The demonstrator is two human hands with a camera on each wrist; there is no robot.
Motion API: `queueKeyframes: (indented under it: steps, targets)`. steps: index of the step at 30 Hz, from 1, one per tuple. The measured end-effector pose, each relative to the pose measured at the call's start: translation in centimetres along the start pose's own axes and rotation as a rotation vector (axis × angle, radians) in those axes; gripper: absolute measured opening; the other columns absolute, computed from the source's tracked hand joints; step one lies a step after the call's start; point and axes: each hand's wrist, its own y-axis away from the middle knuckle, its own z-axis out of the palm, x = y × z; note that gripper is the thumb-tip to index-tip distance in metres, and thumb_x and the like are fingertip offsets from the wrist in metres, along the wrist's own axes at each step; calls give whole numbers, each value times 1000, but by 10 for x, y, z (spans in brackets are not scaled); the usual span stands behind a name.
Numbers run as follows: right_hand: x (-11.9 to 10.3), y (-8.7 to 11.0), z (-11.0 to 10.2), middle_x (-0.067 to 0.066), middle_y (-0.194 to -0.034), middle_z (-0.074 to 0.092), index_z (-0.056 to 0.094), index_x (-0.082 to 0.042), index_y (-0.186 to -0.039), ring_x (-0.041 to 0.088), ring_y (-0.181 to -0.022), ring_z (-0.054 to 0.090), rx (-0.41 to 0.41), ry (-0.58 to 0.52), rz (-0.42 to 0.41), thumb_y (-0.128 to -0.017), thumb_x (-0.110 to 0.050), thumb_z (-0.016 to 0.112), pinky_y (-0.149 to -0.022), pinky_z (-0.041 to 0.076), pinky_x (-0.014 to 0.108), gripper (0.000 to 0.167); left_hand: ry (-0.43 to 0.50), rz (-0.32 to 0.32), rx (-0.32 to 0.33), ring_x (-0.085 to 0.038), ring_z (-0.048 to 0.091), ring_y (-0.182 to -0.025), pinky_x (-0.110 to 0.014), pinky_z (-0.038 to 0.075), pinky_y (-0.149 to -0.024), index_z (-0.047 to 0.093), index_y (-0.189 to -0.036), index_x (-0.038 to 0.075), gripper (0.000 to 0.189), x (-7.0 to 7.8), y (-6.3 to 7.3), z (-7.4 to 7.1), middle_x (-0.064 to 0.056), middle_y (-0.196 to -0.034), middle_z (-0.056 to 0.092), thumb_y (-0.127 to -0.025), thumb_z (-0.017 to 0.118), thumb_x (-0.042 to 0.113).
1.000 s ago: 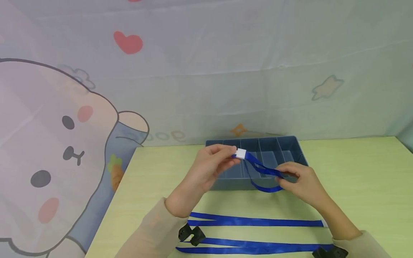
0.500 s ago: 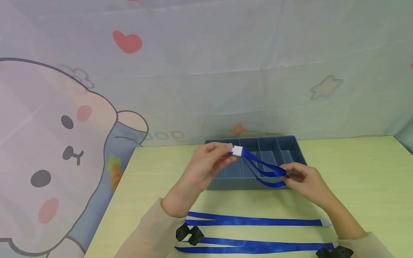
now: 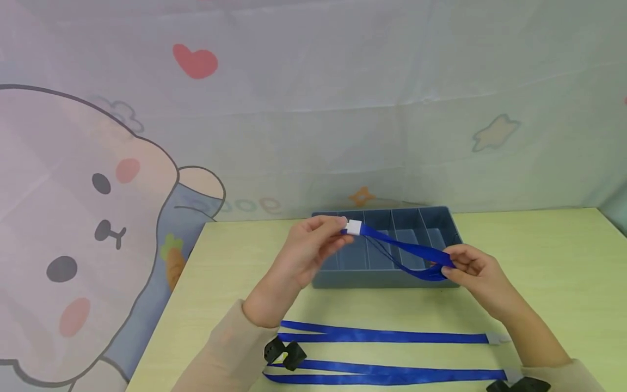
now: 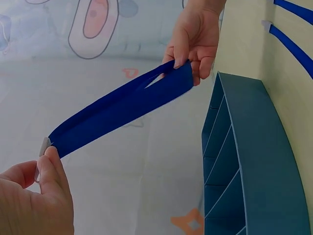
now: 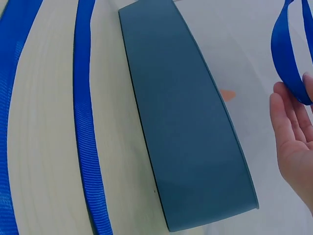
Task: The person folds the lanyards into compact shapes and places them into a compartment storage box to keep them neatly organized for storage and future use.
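A blue lanyard [image 3: 411, 250] with a white clip end [image 3: 354, 227] is stretched between my two hands, over the blue-grey divided box. My left hand [image 3: 313, 247] pinches the lanyard at its white end. The right hand [image 3: 482, 277] holds the folded blue strap between thumb and fingers at the other end. In the left wrist view the left hand [image 4: 44, 196] grips the white piece, with the band [image 4: 117, 112] running up to the right hand [image 4: 195, 44]. The right wrist view shows the right hand [image 5: 298, 132] with the strap looped at its fingertips.
The divided box [image 3: 387, 279] stands at the back of the pale table [image 3: 539, 261], its compartments facing up. Two more blue lanyards lie flat in front of it, an upper lanyard [image 3: 392, 335] and a lower lanyard [image 3: 392, 375], white ends to the right. A printed cloth hangs behind.
My right hand has moved to the right and my left slightly to the left, drawing the lanyard's folded strap longer and straighter. The box and the lanyards on the table have stayed put.
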Motion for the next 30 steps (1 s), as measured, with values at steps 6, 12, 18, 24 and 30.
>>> queueKeyframes:
  steps: [6,12,18,24,30]
  targets:
    - [3,3,-3,1,-100,64,61,-7,-113,10,-86,59,-55,-201,-36,-86,23,45,-75,51,18,44,-22,-7,16,-12,66,-70,-14,51,-67,59,-106,-10,19,-3,-1,-4,-9,-97,58,-91,57,2]
    - [3,7,-7,1,-99,64,62,-6,-115,10,-83,57,-49,-272,-34,-85,24,46,-74,51,17,45,-28,1,24,-12,66,-70,-15,52,-67,62,-97,-6,11,-9,-1,-8,-8,-90,59,-90,59,2]
    - [2,9,-11,3,-105,64,59,-3,-120,11,-89,58,-111,-352,-52,-85,26,42,-77,51,18,50,-21,-7,43,-12,66,-69,-14,51,-66,64,-89,-1,7,-13,-3,-14,-7,-87,60,-90,59,3]
    - [1,9,-12,4,-111,64,53,-2,-120,11,-95,60,-126,-358,-77,-84,28,38,-81,51,20,49,0,-16,34,-12,66,-68,-13,51,-64,66,-82,5,11,-13,-5,-16,-7,-85,61,-90,59,3]
    - [0,8,-10,4,-102,67,55,-2,-105,9,-87,62,-90,-341,-109,-85,27,38,-77,51,19,40,2,-15,37,-12,66,-68,-14,51,-64,66,-82,6,12,-12,-7,-17,-7,-84,61,-91,58,3]
